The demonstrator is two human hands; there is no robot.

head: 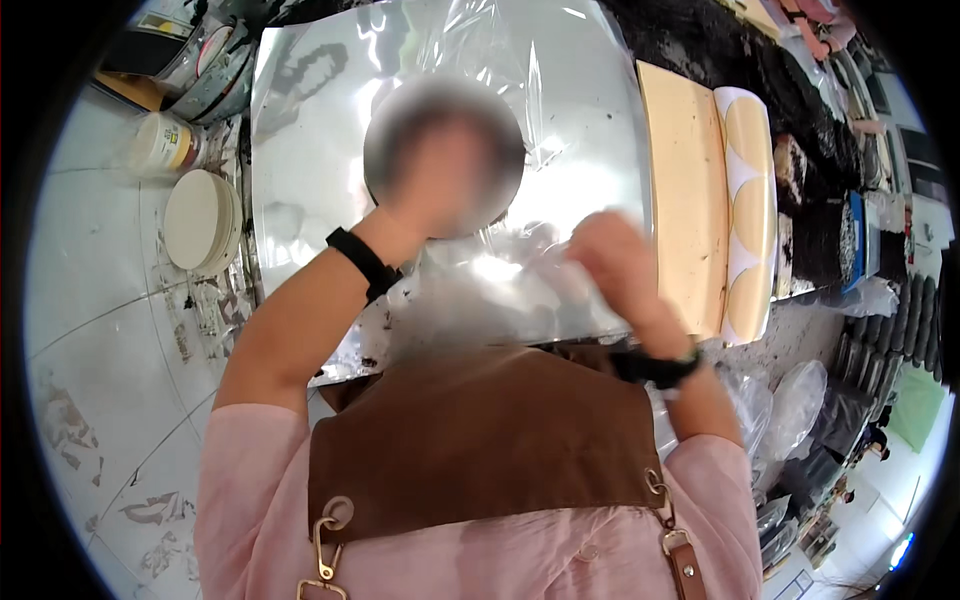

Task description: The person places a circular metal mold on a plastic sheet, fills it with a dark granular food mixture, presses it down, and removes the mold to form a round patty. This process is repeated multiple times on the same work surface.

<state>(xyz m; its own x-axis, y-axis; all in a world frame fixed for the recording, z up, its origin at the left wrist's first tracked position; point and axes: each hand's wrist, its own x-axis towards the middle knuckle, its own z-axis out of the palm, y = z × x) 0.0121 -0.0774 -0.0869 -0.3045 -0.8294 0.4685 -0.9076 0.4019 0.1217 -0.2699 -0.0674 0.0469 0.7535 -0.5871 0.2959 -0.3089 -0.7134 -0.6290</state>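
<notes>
A shiny silver sheet (pixel 315 172), with what looks like creased clear film (pixel 534 97) over its far part, covers the work surface before me. My left hand (pixel 442 172) is over the sheet's middle. A round blur hides its fingers and anything in them. My right hand (pixel 613 251) is above the sheet's right side, fingers curled and smeared by motion. Whether it pinches some of the clear film cannot be made out. Right of the sheet lie a cream-coloured sheet (pixel 684 202) and a white strip of round cream stickers (pixel 750 206).
At the left edge stand a stack of round cream discs (pixel 196 219), a plastic jar (pixel 166 142) and several containers (pixel 214 71). Black-stained material (pixel 720 45) lies at upper right, near another person's arm (pixel 810 34). Clear plastic bags (pixel 799 401) and dark packed bundles (pixel 900 322) are at right.
</notes>
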